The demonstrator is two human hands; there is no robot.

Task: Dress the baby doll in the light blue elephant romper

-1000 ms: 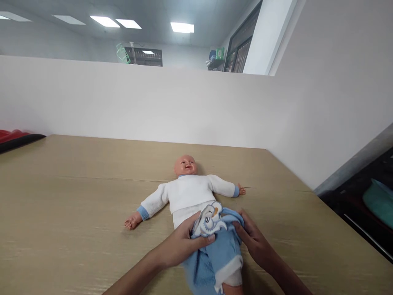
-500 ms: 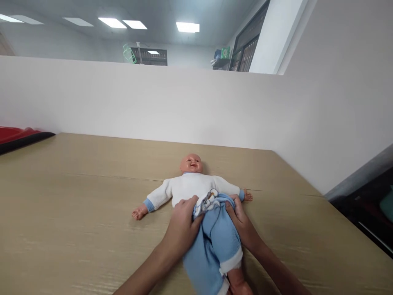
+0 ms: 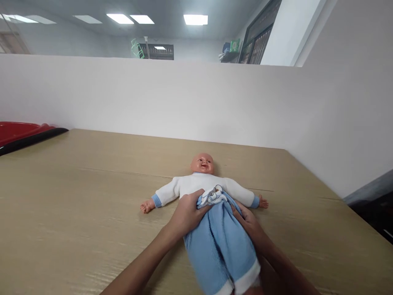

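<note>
A baby doll [image 3: 202, 164] lies on its back on the wooden table [image 3: 76, 196], arms spread, in a white top [image 3: 196, 185] with blue cuffs. Light blue trousers [image 3: 219, 241] with white cuffs cover its legs, and their waistband with an elephant patch [image 3: 213, 196] sits up at its belly. My left hand [image 3: 187, 213] grips the waistband on the doll's left side as I see it. My right hand [image 3: 248, 223] holds the waistband on the other side, fingers curled against the cloth.
A white partition wall [image 3: 153, 98] runs along the table's far edge and right side. A red and black object [image 3: 21, 133] lies at the far left. A dark unit [image 3: 374, 205] stands beyond the table's right edge.
Both hands have slid the trousers' waistband up from the doll's hips to its belly, and the trouser legs now lie stretched out over the legs. The view has shifted slightly left.
</note>
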